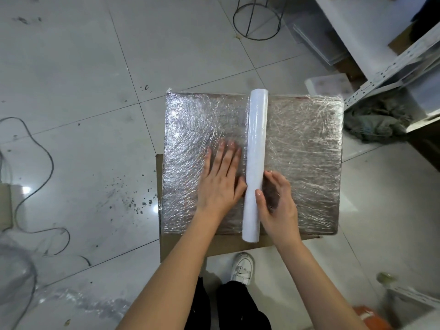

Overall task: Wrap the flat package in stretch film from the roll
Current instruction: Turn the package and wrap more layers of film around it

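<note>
- While the flat, film-covered square package (295,148) lay on brown cardboard (214,246) on the floor, the left hand (221,177) pressed flat on it, fingers straight.
- The right hand (277,198) curled against the white stretch-film roll (256,163) lying across the package; the roll could have slipped sideways, slackening and wrinkling the film.

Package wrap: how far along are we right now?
Done: the package top already shows crinkled film across its whole face. In hand: the roll lies across the middle; the left hand presses flat on the film beside it, and the right hand cups the roll. Left: the film is not visibly cut; the underside is hidden.
</note>
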Action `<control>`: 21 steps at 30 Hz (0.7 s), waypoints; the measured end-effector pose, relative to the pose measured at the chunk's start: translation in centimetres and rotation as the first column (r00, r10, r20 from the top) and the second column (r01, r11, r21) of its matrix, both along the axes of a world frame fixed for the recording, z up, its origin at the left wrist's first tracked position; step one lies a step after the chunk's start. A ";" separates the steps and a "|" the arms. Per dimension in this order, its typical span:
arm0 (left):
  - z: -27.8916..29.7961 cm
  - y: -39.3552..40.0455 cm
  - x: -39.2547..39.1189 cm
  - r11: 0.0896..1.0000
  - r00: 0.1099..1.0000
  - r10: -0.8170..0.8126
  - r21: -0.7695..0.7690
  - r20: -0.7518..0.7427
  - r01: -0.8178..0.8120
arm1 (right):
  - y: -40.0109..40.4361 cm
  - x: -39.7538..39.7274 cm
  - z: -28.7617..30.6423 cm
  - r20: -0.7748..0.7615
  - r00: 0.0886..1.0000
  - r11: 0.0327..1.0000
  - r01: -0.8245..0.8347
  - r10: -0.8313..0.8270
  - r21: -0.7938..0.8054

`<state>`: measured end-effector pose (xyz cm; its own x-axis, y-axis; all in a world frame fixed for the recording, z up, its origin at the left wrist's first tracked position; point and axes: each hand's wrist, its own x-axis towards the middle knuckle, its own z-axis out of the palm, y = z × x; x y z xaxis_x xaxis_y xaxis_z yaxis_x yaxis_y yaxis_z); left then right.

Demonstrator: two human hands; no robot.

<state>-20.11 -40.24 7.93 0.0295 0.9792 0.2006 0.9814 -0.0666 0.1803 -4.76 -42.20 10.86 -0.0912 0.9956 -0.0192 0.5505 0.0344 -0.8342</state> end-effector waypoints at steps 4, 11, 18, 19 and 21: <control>-1.0 -0.2 0.0 1.000 1.000 0.003 -0.012 -0.004 -0.004 | -0.1 -0.2 0.2 -0.019 1.000 1.000 0.012 -0.012 0.001; -0.2 -0.5 0.1 1.000 0.997 -0.006 -0.006 0.071 0.006 | 5.8 -3.7 3.9 0.456 0.884 0.987 0.144 -0.100 -0.063; -0.4 -0.3 0.0 1.000 0.999 0.002 0.011 0.037 -0.003 | 6.5 -1.7 3.9 0.164 0.976 0.971 0.168 -0.140 -0.169; -0.4 -0.4 0.1 1.000 0.999 0.002 0.013 0.034 -0.002 | 6.3 -1.4 3.9 0.140 0.980 0.970 0.163 -0.139 -0.178; -0.5 -0.7 0.1 1.000 1.000 0.001 0.018 0.030 -0.002 | 6.0 -1.2 4.0 0.121 0.985 0.974 0.145 -0.125 -0.172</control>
